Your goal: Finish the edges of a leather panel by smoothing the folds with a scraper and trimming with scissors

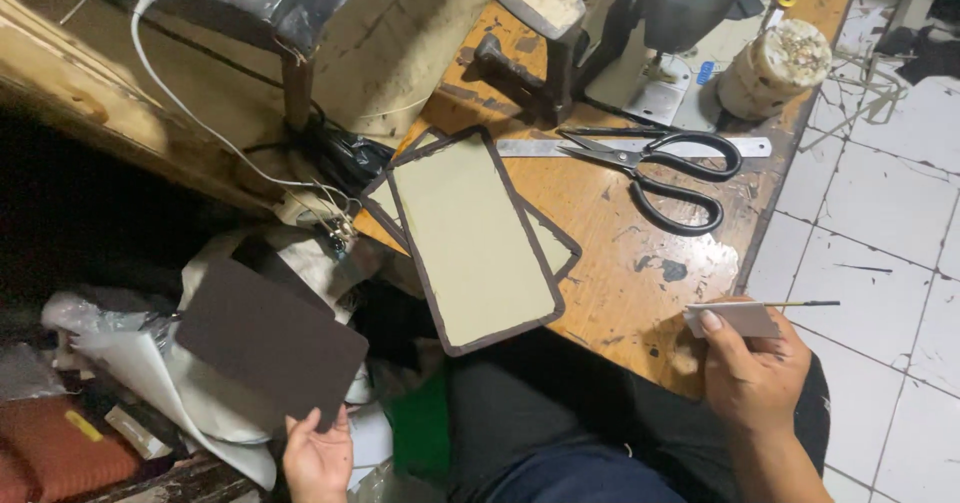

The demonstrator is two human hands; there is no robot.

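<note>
Left hand [318, 455] pinches the lower edge of a dark brown sheet [270, 341], held up beside the wooden table [640, 263]. Right hand [752, 373] grips a small pale card [735, 318] and thin brush [800, 304] at the table's edge, near scissors [665, 168].

Panels, scissors and ruler lying across the tabletop, one hand on each side

The stacked beige panels with dark brown edging [475, 238] are lying on the orange wooden tabletop [640, 263] and overhanging its near-left edge; behind and to their right the black-handled steel scissors [655, 168] are resting across the long metal ruler [640, 147], with the squat round pale pot [775, 68] farther behind. The left hand [318, 458] is holding the dark brown rectangular sheet [270, 341] left of the tabletop, above crumpled white plastic bags [150, 363]; the right hand [755, 373] is holding a small grey card and thin stick [745, 315] at the tabletop's near-right corner.
</note>
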